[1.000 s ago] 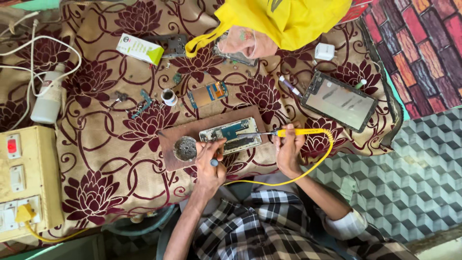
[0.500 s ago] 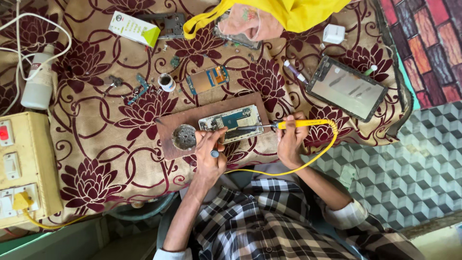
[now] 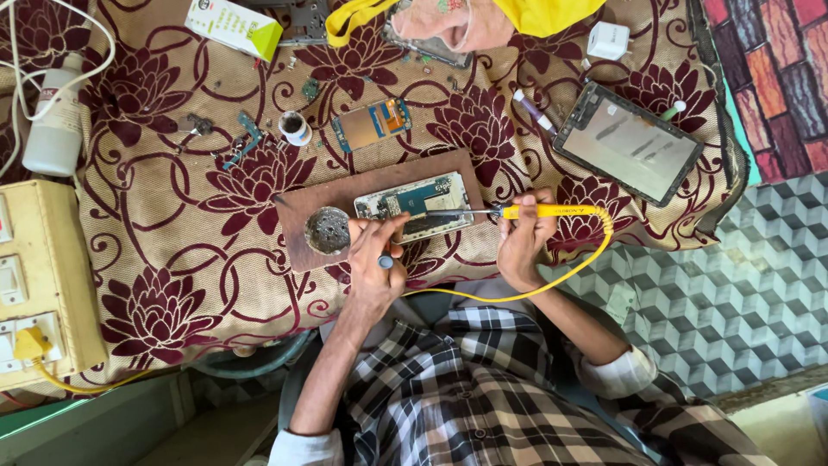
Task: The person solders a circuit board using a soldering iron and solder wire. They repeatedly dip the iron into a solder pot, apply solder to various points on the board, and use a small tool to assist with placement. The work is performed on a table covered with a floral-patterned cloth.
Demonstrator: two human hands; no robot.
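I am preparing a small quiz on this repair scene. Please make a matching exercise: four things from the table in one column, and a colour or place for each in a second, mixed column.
Things:
1. soldering iron
2. tablet
3. plastic bottle
4. opened phone

Descriptions:
A. on the brown wooden board
B. white, far left of the table
C. yellow handle, held in a hand
D. dark frame, right side of the cloth

Pairs: 1-C, 2-D, 3-B, 4-A
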